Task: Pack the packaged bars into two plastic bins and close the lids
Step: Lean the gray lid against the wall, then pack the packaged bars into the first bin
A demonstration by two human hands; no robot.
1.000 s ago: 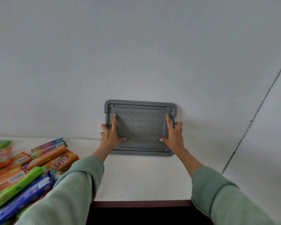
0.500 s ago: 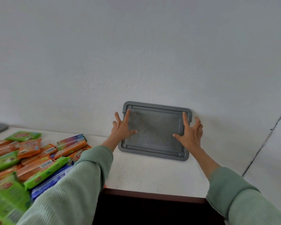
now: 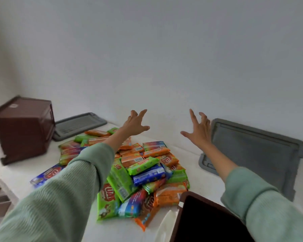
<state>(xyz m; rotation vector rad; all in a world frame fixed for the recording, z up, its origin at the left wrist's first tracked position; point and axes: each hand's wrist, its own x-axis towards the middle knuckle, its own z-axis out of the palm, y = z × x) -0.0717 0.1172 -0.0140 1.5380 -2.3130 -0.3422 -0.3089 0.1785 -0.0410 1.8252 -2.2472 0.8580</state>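
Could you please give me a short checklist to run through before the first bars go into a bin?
1. Both hands free: ok. The left hand and right hand are open and hold nothing.
2. Bars within reach: ok. The pile of packaged bars lies loose on the table.
3. Near bin open: ok, its dark mouth shows, uncovered.
4. Far bin ready to fill: not ok, it lies tipped over.
5. Lids out of the way: ok. One lid leans on the wall, the other lid lies flat.
6. Near bin empty: cannot tell.
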